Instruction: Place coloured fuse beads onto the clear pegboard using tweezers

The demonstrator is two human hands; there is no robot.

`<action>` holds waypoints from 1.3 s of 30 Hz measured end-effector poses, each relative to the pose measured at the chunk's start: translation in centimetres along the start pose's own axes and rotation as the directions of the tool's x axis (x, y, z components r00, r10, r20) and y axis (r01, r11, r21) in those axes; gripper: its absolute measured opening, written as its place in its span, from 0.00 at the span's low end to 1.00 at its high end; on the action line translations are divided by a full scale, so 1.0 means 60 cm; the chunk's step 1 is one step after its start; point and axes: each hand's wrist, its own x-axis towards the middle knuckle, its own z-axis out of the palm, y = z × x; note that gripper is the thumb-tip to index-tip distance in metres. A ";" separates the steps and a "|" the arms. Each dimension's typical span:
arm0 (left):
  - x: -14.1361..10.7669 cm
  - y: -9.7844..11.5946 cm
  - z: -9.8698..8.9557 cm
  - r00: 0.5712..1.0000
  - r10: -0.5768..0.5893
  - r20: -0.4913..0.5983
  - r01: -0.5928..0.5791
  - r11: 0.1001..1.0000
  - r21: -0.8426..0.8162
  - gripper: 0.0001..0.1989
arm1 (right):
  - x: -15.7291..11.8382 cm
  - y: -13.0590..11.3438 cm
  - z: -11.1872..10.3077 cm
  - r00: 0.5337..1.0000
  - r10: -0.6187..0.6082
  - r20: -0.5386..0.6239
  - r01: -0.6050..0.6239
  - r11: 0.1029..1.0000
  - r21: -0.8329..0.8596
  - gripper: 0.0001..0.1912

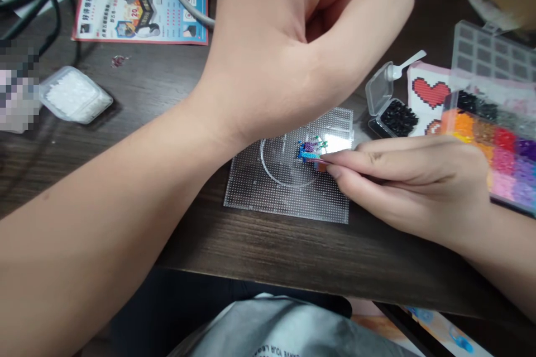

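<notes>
Bead shape (309, 154) is over the clear peg board (251, 192), near the front edge of the bench (201, 240). On the left, well back from that edge, sits a box of white beads (75, 95), maybe kept aside to leave room. The left hand (293, 28) is up high with its fingers curled; I can't tell if they hold anything. The right hand (419, 178) has its fingers pinched on the shape's right end, likely because it is so little. Behind that hand, a small box of black beads (397, 116) has its lid up, perhaps for easy reach. Farther right, a big box of bright beads (505, 159) keeps colours apart, likely to stop mixing. The shape looks bumpy: blue, then purple, then green.
</notes>
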 end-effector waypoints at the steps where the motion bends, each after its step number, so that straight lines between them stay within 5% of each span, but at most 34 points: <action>1: -0.001 -0.005 0.000 1.000 -0.026 0.007 0.026 1.000 -0.002 0.27 | -0.002 0.001 -0.001 1.000 -0.006 -0.013 0.006 1.000 0.004 0.14; 7: 0.000 -0.084 0.004 0.998 0.061 -0.035 -0.066 0.986 -0.153 0.20 | -0.011 -0.012 -0.010 0.994 0.002 -0.108 -0.002 1.000 0.006 0.16; 11: 0.013 -0.125 0.004 1.000 0.019 -0.006 -0.020 0.981 -0.190 0.21 | -0.020 -0.035 -0.048 0.940 0.047 -0.337 -0.073 0.995 -0.065 0.20; 14: 0.012 -0.119 -0.002 1.000 -0.004 -0.028 0.000 0.988 -0.156 0.19 | -0.047 -0.028 -0.119 0.764 0.125 -0.633 -0.273 0.952 -0.142 0.21; 17: 0.004 -0.098 -0.009 0.999 0.001 -0.039 -0.006 0.994 -0.113 0.19 | -0.099 0.001 -0.213 0.629 0.198 -0.752 -0.490 0.852 -0.185 0.17; 19: 0.000 -0.086 -0.013 0.999 -0.036 -0.009 0.035 0.997 -0.073 0.19 | -0.140 0.020 -0.264 0.447 0.216 -0.868 -0.652 0.743 -0.150 0.15; 21: -0.002 -0.077 -0.015 0.997 -0.080 0.018 0.080 0.996 -0.043 0.18 | -0.177 0.037 -0.291 0.350 0.346 -0.871 -0.748 0.663 -0.036 0.15; 24: -0.001 -0.072 -0.016 0.994 -0.101 0.044 0.103 0.994 -0.029 0.17 | -0.221 0.059 -0.286 0.275 0.474 -0.836 -0.787 0.611 0.088 0.09; 30: 0.002 -0.075 -0.015 0.991 -0.130 0.027 0.130 0.991 -0.021 0.15 | -0.268 0.107 -0.243 0.217 0.597 -0.772 -0.767 0.593 0.243 0.10; 35: 0.001 -0.074 -0.011 0.990 -0.137 0.037 0.138 0.990 -0.013 0.17 | -0.275 0.131 -0.268 0.241 0.716 -0.655 -0.805 0.525 0.277 0.17; 39: 0.000 -0.073 -0.009 0.989 -0.134 0.055 0.135 0.991 -0.018 0.17 | -0.267 0.138 -0.288 0.254 0.792 -0.556 -0.854 0.453 0.255 0.13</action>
